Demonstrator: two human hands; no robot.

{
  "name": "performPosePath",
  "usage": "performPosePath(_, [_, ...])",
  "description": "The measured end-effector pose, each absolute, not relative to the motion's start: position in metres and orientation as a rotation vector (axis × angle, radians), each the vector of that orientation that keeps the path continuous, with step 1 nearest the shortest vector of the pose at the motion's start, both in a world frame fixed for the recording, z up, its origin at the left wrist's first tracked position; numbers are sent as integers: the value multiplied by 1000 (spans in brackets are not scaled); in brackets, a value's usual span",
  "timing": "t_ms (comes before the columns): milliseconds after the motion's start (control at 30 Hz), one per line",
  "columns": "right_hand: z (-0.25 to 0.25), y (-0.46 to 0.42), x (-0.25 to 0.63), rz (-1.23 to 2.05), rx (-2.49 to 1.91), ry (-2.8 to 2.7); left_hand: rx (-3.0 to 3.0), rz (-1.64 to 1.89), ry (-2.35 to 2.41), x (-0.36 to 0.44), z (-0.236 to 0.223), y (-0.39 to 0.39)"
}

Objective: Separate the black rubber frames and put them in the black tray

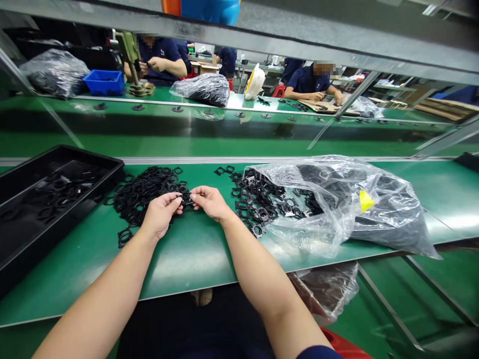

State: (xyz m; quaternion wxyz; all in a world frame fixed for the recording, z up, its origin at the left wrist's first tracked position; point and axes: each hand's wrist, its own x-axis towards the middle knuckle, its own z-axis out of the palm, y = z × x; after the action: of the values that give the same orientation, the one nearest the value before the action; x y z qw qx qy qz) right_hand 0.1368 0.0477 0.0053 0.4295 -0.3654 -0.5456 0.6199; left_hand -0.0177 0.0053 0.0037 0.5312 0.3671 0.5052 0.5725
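Observation:
My left hand (pixel 161 213) and my right hand (pixel 210 202) meet over the green table (pixel 187 254), fingers pinched. Between them is a small black plastic part (pixel 186 198), its shape mostly hidden by the fingertips. Just behind and left of my left hand lies a heap of black ring-shaped parts (pixel 140 192). To the right of my right hand, more black square-framed rings (pixel 258 197) spill from the mouth of a clear plastic bag (pixel 389 199) bulging with dark parts.
A black tray (pixel 112 164) with some black parts in it stands at the left. Behind the table runs a green conveyor (pixel 157 127) with small black pieces spaced along it. Co-workers (pixel 309 82) sit on the far side. A metal beam (pixel 262 37) crosses overhead.

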Motion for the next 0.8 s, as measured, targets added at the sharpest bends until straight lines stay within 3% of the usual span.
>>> performPosePath(367, [-2,50,134,1162,-1017,-1668,981,1479,1343,-14,-2,6])
performPosePath(567, [-3,51,141,607,-1258,-1921,912,1780,1340,-9,5,3])
performPosePath(800, [-5,47,143,389,-1495,-2279,713,1958,1471,-83,46,11])
